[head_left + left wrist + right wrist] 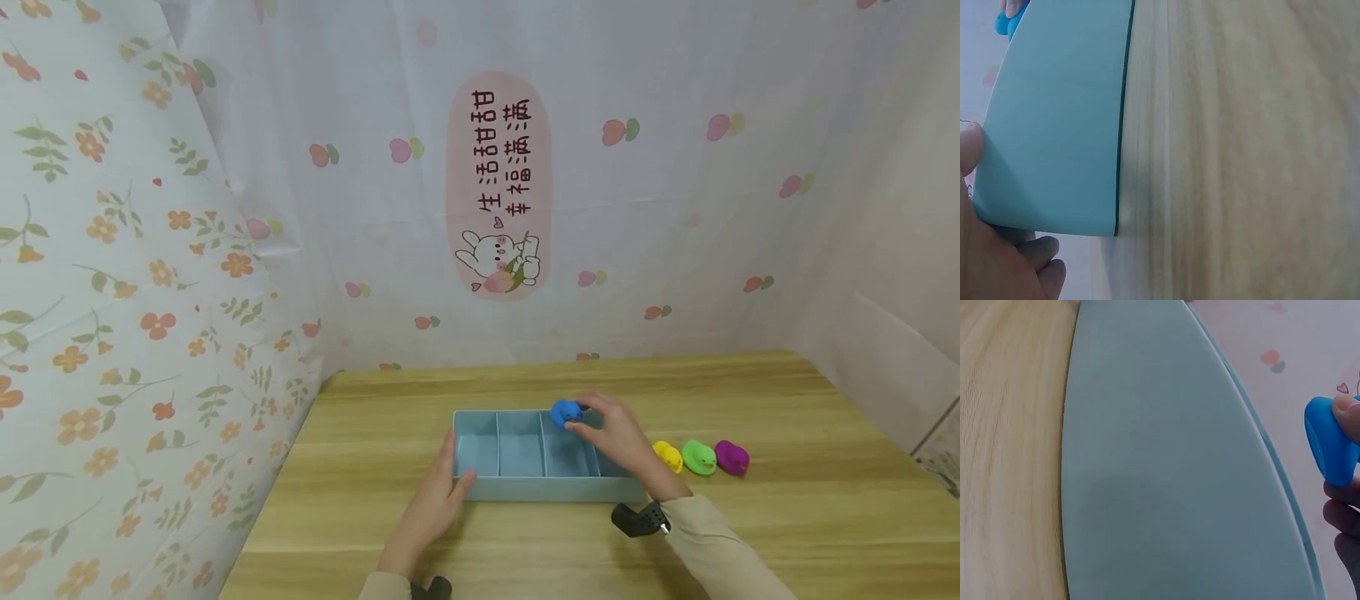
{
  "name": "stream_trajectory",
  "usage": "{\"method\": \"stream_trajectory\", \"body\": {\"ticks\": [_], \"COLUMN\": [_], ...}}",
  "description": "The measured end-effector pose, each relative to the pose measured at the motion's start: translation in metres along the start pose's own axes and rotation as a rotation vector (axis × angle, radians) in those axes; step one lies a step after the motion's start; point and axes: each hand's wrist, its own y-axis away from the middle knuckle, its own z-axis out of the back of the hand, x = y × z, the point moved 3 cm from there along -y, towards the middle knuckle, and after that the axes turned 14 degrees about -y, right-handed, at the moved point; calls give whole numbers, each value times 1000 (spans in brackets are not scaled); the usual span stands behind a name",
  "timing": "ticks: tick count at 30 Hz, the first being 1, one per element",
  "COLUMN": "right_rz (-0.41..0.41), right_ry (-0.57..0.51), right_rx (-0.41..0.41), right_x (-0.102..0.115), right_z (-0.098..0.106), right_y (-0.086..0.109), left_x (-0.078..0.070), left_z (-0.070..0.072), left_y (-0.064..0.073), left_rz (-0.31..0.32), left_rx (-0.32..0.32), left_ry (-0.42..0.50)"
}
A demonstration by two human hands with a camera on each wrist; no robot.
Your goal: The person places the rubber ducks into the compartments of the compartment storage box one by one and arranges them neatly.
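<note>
A pale blue divided box (551,489) lies lengthwise on the table, with several compartments side by side. My left hand (433,500) holds its left front corner, thumb (969,147) at the front rim and fingers around the left end. Above the third compartment from the left, my right hand (617,433) pinches a blue toy duck (566,413) between thumb and fingers. In the right wrist view the duck (1329,440) shows its flat underside, held over the level of the rim. The right forearm hides part of the rightmost compartment.
A yellow duck (667,456), a green duck (699,457) and a purple duck (732,457) stand in a row right of the box, the yellow one partly behind the right wrist. Patterned cloth (660,208) hangs behind the wooden table (825,517).
</note>
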Motion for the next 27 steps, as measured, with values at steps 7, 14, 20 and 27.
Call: {"method": "stream_trajectory", "body": {"ticks": [7, 14, 20, 27], "right_rz": [-9, -11, -3, 24], "right_ry": [-18, -30, -6, -15], "right_rx": [5, 38, 24, 36], "right_x": [-2, 7, 14, 23], "right_z": [-10, -16, -25, -40], "right_y": [-2, -5, -12, -20], "left_x": [2, 2, 4, 5], "left_z": [1, -2, -3, -4], "left_y": [-2, -2, -3, -4], "left_rz": [-10, 9, 18, 14], "left_rx": [4, 10, 0, -1], "left_ry": [15, 19, 52, 68]}}
